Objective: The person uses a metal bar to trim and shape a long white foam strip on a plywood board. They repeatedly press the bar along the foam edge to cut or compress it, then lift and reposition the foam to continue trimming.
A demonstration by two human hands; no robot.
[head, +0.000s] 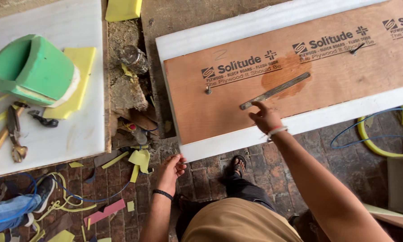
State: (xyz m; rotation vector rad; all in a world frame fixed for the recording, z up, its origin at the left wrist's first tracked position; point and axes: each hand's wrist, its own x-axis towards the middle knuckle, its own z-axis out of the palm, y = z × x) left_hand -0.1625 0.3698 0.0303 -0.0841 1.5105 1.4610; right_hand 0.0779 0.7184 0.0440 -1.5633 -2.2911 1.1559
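On plywood board (327, 85): right hand (265, 117) fingertip touches metal strip (275, 91), palm hidden.

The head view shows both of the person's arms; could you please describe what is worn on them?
Both arms are bare, with no sleeves reaching the forearms and no gloves. The left hand has a thin black band around its wrist. The right hand has a band of white and red thread around its wrist.

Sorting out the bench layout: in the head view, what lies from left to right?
Wooden-handled hammer → green foam block → left hand → small bolt in the brown plywood board → right hand → yellow hose coil.
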